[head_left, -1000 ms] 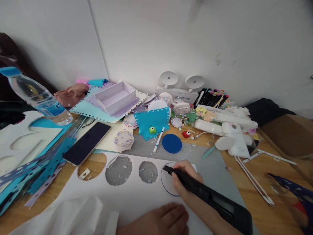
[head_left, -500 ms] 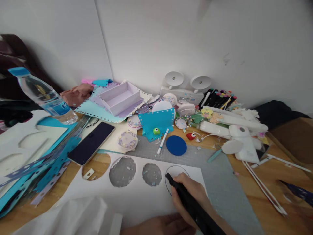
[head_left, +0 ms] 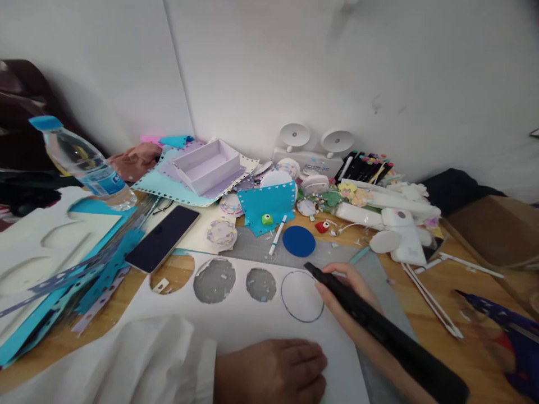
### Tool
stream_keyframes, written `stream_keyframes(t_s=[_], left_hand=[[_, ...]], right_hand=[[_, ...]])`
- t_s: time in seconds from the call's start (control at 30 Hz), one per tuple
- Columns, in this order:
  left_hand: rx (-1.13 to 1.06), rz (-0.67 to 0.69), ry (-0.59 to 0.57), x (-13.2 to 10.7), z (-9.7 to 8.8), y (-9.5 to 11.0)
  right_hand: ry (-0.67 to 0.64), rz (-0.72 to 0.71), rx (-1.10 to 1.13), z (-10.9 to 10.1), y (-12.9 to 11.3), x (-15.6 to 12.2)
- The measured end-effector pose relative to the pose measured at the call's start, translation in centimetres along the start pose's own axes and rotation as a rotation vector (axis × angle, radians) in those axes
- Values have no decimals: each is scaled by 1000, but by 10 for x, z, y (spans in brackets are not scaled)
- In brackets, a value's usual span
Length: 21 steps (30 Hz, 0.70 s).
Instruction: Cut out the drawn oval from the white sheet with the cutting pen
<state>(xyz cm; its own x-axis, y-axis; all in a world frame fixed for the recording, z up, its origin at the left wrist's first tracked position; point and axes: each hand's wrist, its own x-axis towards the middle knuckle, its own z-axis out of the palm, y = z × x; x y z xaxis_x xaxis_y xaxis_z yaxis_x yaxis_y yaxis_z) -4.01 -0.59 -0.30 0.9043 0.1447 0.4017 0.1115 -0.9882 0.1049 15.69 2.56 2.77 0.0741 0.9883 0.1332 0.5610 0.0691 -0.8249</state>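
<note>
A white sheet of paper point(head_left: 236, 331) lies on a grey cutting mat point(head_left: 295, 255) and has round holes cut in it. A drawn circle point(head_left: 302, 295) sits right of the holes. My right hand point(head_left: 351, 297) grips a long black tool point(head_left: 379, 328), its tip at the circle's upper right edge. My left hand point(head_left: 273, 370), in a white sleeve, lies flat on the paper's near edge with fingers stretched out. A dark blue paper disc point(head_left: 298, 240) rests just beyond the circle.
A water bottle point(head_left: 82, 163) and blue perforated paper strips point(head_left: 84, 269) lie at left, with a phone point(head_left: 163, 238) beside them. A lilac box point(head_left: 208, 164), a white pen point(head_left: 277, 234), markers point(head_left: 366, 165) and paper scraps crowd the back. White sticks point(head_left: 429, 303) lie at right.
The black tool's tip moved from the circle's left side round to its upper right edge. The circle's full outline now shows. My left hand stayed flat on the paper.
</note>
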Motion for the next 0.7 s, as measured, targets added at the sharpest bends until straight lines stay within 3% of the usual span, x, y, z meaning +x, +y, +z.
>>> stream_keyframes(t_s=[0.2,0.37,0.53,0.7], left_hand=[[-23,-7,9,1,1,1],[-50,-12,59,2,3,1],[-44,-14,85,3,1,1],[-51,-22,126,5,0,1]], right_hand=[[-253,76,286,-41,6,4],[-86,116,245,-63,11,-1],[-159,84,448,-64,8,0],[-239,25,234,-51,5,-20]])
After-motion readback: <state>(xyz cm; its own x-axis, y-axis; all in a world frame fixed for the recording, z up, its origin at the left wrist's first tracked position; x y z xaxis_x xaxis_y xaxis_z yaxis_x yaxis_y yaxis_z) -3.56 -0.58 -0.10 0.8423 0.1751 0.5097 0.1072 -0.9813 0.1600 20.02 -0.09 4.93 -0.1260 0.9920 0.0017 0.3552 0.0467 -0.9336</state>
